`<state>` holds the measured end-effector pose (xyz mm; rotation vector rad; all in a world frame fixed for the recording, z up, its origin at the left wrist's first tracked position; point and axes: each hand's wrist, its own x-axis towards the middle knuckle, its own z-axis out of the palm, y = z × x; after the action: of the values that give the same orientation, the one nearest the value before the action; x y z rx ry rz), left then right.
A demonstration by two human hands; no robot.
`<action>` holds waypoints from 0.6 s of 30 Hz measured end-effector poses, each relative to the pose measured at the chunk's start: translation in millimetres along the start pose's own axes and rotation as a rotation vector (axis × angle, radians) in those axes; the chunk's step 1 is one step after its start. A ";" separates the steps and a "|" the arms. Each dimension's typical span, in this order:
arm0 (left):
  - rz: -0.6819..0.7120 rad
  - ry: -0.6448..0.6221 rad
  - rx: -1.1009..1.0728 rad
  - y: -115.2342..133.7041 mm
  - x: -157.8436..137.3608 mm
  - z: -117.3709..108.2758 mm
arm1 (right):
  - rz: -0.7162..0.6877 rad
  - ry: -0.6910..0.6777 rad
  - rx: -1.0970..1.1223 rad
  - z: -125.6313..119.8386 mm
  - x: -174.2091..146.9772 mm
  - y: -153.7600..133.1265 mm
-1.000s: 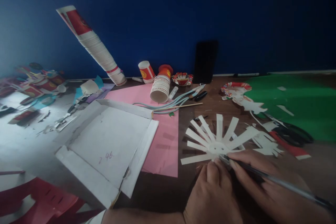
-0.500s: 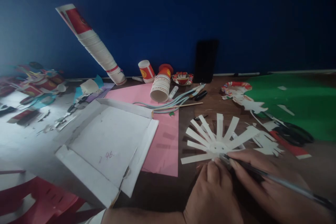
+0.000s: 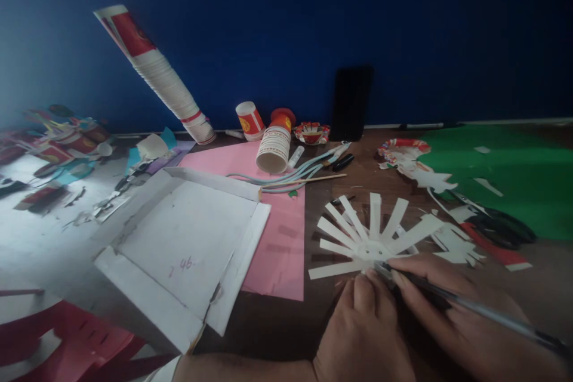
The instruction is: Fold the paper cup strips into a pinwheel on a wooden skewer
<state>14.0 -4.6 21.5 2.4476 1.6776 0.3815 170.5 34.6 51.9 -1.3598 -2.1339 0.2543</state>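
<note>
A white paper cup cut into spread strips (image 3: 375,215) lies on the dark table, like a sunburst with two small dark dots near its middle. My right hand (image 3: 465,310) is closed around a pen (image 3: 474,308), its tip at the near part of the cutout's centre. Beside it, my left hand (image 3: 364,328) has its fingers bent and closed on the near edge of the cutout, partly hiding it. Black-handled scissors (image 3: 501,224) and white paper scraps (image 3: 454,245) lie just to the right.
A white box lid (image 3: 179,239) rests on pink paper (image 3: 277,256) at left. Behind are paper cups (image 3: 273,152), pale blue cords (image 3: 286,180) and a dark phone (image 3: 352,104) against the blue wall. A tall cup stack (image 3: 165,83) leans there. Green paper (image 3: 523,179) covers the right.
</note>
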 end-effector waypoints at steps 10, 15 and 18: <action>0.047 -0.028 -0.040 -2.3 -0.7 -4.9 | 0.006 0.016 0.002 0.4 2.0 -0.8; 0.073 -0.039 -0.007 -3.1 0.5 -5.2 | 0.021 0.004 0.026 1.1 0.6 0.8; 0.055 -0.119 0.040 -1.9 1.5 -4.6 | 0.041 0.004 0.028 1.1 0.1 1.5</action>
<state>11.5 -2.6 25.6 2.4955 1.5889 0.2058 171.0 35.5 50.4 -1.3875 -2.0938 0.2968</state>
